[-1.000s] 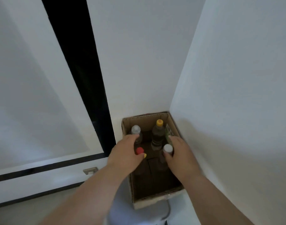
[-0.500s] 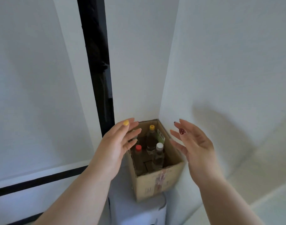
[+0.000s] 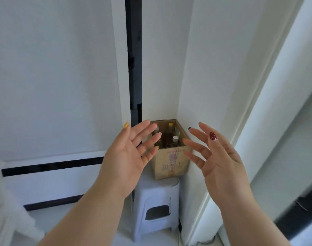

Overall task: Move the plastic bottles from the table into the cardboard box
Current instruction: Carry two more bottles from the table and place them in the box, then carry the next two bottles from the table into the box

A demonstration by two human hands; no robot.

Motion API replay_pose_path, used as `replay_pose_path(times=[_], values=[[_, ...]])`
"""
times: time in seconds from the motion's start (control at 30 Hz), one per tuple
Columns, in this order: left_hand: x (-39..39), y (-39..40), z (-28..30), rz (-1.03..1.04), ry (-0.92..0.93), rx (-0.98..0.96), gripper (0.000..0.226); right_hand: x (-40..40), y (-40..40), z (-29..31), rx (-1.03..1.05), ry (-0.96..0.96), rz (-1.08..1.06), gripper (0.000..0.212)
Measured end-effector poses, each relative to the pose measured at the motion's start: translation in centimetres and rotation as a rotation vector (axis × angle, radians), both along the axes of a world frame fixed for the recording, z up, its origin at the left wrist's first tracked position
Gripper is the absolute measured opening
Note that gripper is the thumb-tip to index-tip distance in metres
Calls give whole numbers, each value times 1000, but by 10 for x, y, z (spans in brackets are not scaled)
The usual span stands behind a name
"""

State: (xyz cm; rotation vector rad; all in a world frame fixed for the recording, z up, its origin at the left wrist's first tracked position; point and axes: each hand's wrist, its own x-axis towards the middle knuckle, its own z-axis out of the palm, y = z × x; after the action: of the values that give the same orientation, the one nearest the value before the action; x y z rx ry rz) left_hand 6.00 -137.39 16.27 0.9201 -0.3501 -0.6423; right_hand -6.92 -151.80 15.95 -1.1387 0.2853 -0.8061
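Note:
A brown cardboard box (image 3: 171, 162) stands in the wall corner on a white plastic stool (image 3: 156, 206). Several plastic bottles stand upright inside it: one with a yellow cap (image 3: 170, 124), one with a white cap (image 3: 175, 138), and another partly hidden behind my fingers. My left hand (image 3: 128, 157) is raised in front of the box's left side, palm up, fingers spread, holding nothing. My right hand (image 3: 217, 157) hovers to the right of the box, also spread and holding nothing. Neither hand touches the box.
White walls close in on the box from behind and from the right. A dark vertical gap (image 3: 134, 59) runs down left of the corner. A white door frame (image 3: 268, 121) slants along the right side. The floor below is light.
Both hands have let go of the bottles and pulled up and back out of the box, fingers spreading. The view has drawn away, so the box looks smaller and the stool shows.

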Motion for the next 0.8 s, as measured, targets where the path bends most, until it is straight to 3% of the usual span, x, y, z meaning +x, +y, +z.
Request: replay_pose_path(times=[0.23,0.37,0.53,0.8], values=[[-83,106,13,-95,98,-90,79,-88,112,23,2,-27,-8,39],[-124,178,0,-156,127,-112,81,-135,193,17,10,-30,-45,35],[-175,280,-15,-229,77,-53,68,-192,303,1,-4,-8,-97,32],[-253,424,-2,-112,8,-42,42,-265,446,13,-14,31,-132,26]])
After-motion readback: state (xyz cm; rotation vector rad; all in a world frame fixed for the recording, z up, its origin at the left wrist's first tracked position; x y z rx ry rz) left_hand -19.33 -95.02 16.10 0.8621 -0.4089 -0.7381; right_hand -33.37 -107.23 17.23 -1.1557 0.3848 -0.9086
